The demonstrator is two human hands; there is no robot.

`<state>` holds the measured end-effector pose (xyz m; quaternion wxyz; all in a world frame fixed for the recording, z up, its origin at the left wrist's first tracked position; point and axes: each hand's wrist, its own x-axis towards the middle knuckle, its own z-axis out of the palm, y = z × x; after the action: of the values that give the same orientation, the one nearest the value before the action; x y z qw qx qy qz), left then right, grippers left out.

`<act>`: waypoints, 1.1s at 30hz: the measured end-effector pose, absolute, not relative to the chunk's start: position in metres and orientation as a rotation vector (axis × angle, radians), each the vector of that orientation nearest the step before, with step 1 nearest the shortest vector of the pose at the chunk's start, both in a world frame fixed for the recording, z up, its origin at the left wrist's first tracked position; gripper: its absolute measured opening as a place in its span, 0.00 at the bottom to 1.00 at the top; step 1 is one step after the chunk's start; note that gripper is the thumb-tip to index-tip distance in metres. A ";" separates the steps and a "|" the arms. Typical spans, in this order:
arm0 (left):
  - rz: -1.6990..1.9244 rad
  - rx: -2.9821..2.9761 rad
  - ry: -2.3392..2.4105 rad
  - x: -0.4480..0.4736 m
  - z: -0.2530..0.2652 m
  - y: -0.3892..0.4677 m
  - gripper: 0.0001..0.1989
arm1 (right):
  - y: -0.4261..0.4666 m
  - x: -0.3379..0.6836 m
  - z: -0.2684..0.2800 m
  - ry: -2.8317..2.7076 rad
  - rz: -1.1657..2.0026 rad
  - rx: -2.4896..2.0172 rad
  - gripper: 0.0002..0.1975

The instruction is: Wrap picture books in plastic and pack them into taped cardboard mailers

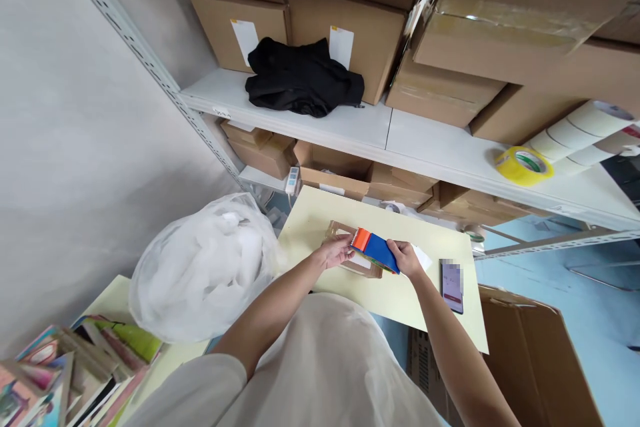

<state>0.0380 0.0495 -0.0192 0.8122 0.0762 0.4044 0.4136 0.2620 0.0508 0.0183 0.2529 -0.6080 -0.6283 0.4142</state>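
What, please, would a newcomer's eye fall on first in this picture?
Probably the blue-and-orange tape dispenser gripped in the right hand, above the pale yellow table. Next, the bulky translucent plastic bag left of that table, then the crumpled black cloth on the white shelf.

A blue tape dispenser, its orange end toward the worktop's left edge and its blue body slanting toward the front edge, is held over a small brown cardboard box with a white label, lying on the worktop's left half.
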 end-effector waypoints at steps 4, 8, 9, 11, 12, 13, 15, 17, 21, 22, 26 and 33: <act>0.910 0.158 0.862 0.042 -0.022 0.048 0.07 | 0.051 0.262 0.018 -1.720 1.134 -1.661 0.30; 0.913 0.175 0.873 0.044 -0.022 0.046 0.07 | 0.052 0.260 0.018 -1.744 1.153 -1.636 0.29; 0.909 0.175 0.862 0.043 -0.021 0.045 0.07 | 0.052 0.260 0.018 -1.736 1.163 -1.625 0.29; 0.889 0.159 0.813 0.039 -0.016 0.045 0.06 | 0.052 0.262 0.018 -1.689 1.185 -1.622 0.29; 0.874 0.147 0.778 0.037 -0.012 0.045 0.06 | 0.052 0.263 0.017 -1.657 1.200 -1.625 0.29; 0.855 0.140 0.745 0.034 -0.008 0.045 0.09 | 0.051 0.265 0.017 -1.628 1.217 -1.623 0.29; 0.820 0.167 0.738 0.029 -0.001 0.047 0.17 | 0.051 0.268 0.016 -1.594 1.243 -1.613 0.29; 0.841 0.285 0.883 0.028 0.005 0.051 0.21 | 0.052 0.268 0.016 -1.600 1.249 -1.600 0.29; 0.951 0.508 1.233 0.035 0.008 0.057 0.16 | 0.056 0.262 0.024 -1.682 1.204 -1.604 0.29; 0.964 0.522 1.259 0.035 0.008 0.058 0.15 | 0.058 0.260 0.028 -1.713 1.181 -1.607 0.29; 1.032 0.603 1.319 0.011 0.008 0.063 0.14 | 0.065 0.262 0.050 -1.858 1.062 -1.645 0.28; 1.012 0.921 1.524 -0.054 -0.015 0.061 0.14 | 0.063 0.280 0.064 -2.121 0.857 -1.748 0.28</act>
<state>-0.0542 0.0610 -0.0149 0.5199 0.3841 0.6357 0.4220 0.2795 0.0632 0.0636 0.1309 -0.6020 -0.7303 0.2952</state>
